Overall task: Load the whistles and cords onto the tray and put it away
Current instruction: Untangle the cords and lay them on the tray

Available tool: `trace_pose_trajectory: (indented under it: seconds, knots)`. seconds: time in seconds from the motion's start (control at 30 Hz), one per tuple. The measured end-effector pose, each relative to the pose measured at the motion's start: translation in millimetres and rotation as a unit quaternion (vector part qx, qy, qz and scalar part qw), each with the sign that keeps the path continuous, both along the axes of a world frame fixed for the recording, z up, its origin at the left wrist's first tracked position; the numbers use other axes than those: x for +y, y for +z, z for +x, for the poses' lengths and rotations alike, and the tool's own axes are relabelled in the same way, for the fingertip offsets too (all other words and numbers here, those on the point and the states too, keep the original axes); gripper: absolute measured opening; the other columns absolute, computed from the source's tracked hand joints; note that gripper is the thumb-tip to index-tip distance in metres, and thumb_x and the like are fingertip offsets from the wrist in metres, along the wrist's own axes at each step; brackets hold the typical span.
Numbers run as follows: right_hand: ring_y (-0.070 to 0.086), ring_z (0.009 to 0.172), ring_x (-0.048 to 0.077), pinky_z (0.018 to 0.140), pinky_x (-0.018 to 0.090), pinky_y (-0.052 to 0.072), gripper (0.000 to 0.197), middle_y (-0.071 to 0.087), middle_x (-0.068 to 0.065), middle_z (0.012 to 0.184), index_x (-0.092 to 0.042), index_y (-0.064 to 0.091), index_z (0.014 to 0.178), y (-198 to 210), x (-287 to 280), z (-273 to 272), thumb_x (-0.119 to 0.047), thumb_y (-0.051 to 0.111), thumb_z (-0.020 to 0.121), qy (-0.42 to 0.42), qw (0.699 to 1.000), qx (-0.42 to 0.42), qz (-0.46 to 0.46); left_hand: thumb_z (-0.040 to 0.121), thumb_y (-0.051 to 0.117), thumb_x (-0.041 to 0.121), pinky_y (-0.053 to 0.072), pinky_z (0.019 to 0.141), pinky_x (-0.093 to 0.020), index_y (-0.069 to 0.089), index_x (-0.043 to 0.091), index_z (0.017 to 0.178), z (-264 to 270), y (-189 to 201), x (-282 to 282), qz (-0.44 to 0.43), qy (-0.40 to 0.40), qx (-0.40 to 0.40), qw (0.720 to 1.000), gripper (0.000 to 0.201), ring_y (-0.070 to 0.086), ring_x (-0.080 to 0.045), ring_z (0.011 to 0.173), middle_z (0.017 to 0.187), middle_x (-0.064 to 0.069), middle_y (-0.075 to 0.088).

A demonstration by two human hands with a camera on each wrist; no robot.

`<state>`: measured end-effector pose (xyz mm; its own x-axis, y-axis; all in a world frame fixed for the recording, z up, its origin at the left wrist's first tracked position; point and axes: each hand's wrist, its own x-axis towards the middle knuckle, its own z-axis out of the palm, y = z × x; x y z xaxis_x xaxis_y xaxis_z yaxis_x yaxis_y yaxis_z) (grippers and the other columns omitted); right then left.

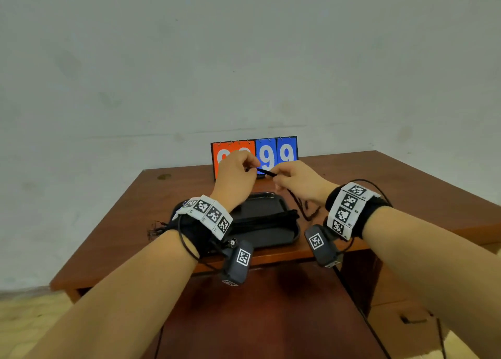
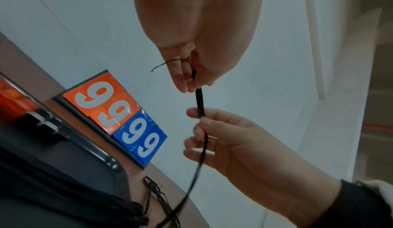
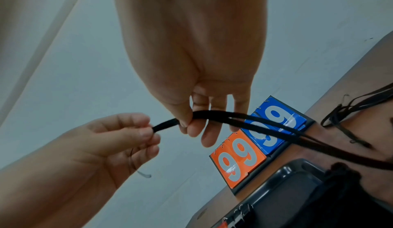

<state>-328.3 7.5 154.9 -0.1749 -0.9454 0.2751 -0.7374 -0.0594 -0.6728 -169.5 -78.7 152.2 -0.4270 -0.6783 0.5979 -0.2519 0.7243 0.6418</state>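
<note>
Above the table, both hands stretch one black cord (image 1: pixel 267 172) between them. My left hand (image 1: pixel 249 167) pinches the cord's end between thumb and fingertips. My right hand (image 1: pixel 275 179) pinches the same cord (image 2: pixel 199 102) a short way along, and its doubled strands (image 3: pixel 255 125) trail down to the table. Under the hands lies a black tray (image 1: pixel 271 239) with a dark bundle of cords (image 1: pixel 263 219) across its middle. More loose cords (image 1: pixel 306 209) lie on the wood to the right of the tray. No whistle shows clearly.
A flip scoreboard (image 1: pixel 279 155) reading 99 in orange and 99 in blue stands at the back of the brown wooden table (image 1: pixel 406 185), just beyond the tray. A grey wall (image 1: pixel 244 60) rises behind. The table's front edge is close under my wrists.
</note>
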Motion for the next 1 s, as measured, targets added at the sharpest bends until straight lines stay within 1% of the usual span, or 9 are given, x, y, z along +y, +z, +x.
trace_pose_trajectory:
  seconds: [0.1,0.17,0.23,0.4,0.53,0.67,0.8,0.93,1.0]
  knots:
    - [0.063,0.071,0.011,0.071,0.019,0.054,0.021,0.067,0.006,0.084,-0.014,0.063,0.116,1,-9,3,-0.011,0.048,0.100,0.000,1.000,-0.027,0.016,0.089,0.060,0.000,0.044,0.077,-0.010,0.066,0.022,0.088,26,-4,-19,0.003,0.037,0.003,0.999,0.023,0.059,-0.001,0.086,0.098,0.005,0.064]
    - [0.061,0.068,0.010,0.067,0.019,0.053,0.021,0.067,0.004,0.085,-0.014,0.063,0.117,1,-16,5,-0.013,0.050,0.100,-0.009,1.000,-0.009,0.022,0.090,0.059,0.000,0.048,0.084,-0.020,0.066,0.022,0.088,44,-7,-31,0.005,0.061,-0.002,0.998,0.023,0.060,-0.006,0.090,0.099,0.004,0.064]
    - [0.062,0.070,0.012,0.067,0.020,0.051,0.021,0.069,0.002,0.085,-0.014,0.065,0.116,1,-24,8,-0.016,0.053,0.099,-0.018,1.000,0.009,0.022,0.091,0.058,0.001,0.047,0.084,-0.021,0.065,0.020,0.090,61,-9,-40,0.005,0.084,-0.011,0.996,0.021,0.059,-0.008,0.092,0.099,0.004,0.063]
    - [0.065,0.089,0.015,0.088,0.027,0.051,0.023,0.069,0.001,0.091,-0.011,0.068,0.115,-4,-36,12,-0.016,0.055,0.097,-0.035,0.998,0.032,0.031,0.092,0.057,0.002,0.042,0.074,-0.014,0.067,0.020,0.089,98,-14,-62,0.010,0.123,-0.017,0.992,0.020,0.056,-0.004,0.083,0.097,0.003,0.064]
    - [0.058,0.063,0.003,0.061,0.013,0.044,0.023,0.066,-0.003,0.079,-0.011,0.067,0.116,-12,-38,7,-0.014,0.055,0.098,-0.034,0.998,0.040,0.045,0.090,0.055,0.000,0.041,0.073,-0.015,0.067,0.021,0.087,119,-19,-77,0.033,0.150,-0.016,0.988,0.024,0.058,-0.009,0.086,0.095,0.001,0.066]
    - [0.057,0.069,0.004,0.063,0.012,0.040,0.023,0.067,-0.002,0.083,-0.009,0.069,0.116,-22,-35,-4,-0.013,0.057,0.097,-0.042,0.996,0.043,0.058,0.089,0.056,-0.001,0.044,0.082,-0.023,0.067,0.023,0.085,135,-28,-86,0.046,0.159,-0.044,0.985,0.026,0.060,-0.011,0.090,0.093,0.005,0.066]
    - [0.055,0.073,0.002,0.065,0.012,0.039,0.022,0.064,-0.009,0.087,-0.010,0.070,0.113,-35,-29,-17,-0.010,0.057,0.096,-0.045,0.995,0.049,0.078,0.089,0.054,-0.001,0.046,0.084,-0.027,0.068,0.022,0.086,147,-44,-94,0.060,0.168,-0.073,0.981,0.027,0.060,-0.013,0.089,0.090,0.007,0.064]
    - [0.065,0.080,0.017,0.069,0.020,0.051,0.019,0.071,0.003,0.094,-0.008,0.074,0.106,-52,-26,-29,-0.007,0.059,0.094,-0.051,0.992,0.042,0.106,0.089,0.053,0.000,0.050,0.077,-0.031,0.069,0.021,0.086,157,-61,-101,0.074,0.177,-0.118,0.974,0.027,0.058,-0.016,0.073,0.078,0.010,0.061]
    - [0.062,0.071,0.012,0.062,0.018,0.049,0.017,0.070,0.001,0.086,-0.009,0.075,0.102,-61,-26,-34,-0.007,0.061,0.093,-0.060,0.990,0.046,0.118,0.088,0.053,-0.001,0.049,0.073,-0.028,0.069,0.020,0.085,160,-69,-102,0.081,0.174,-0.141,0.971,0.026,0.058,-0.015,0.069,0.076,0.009,0.062]
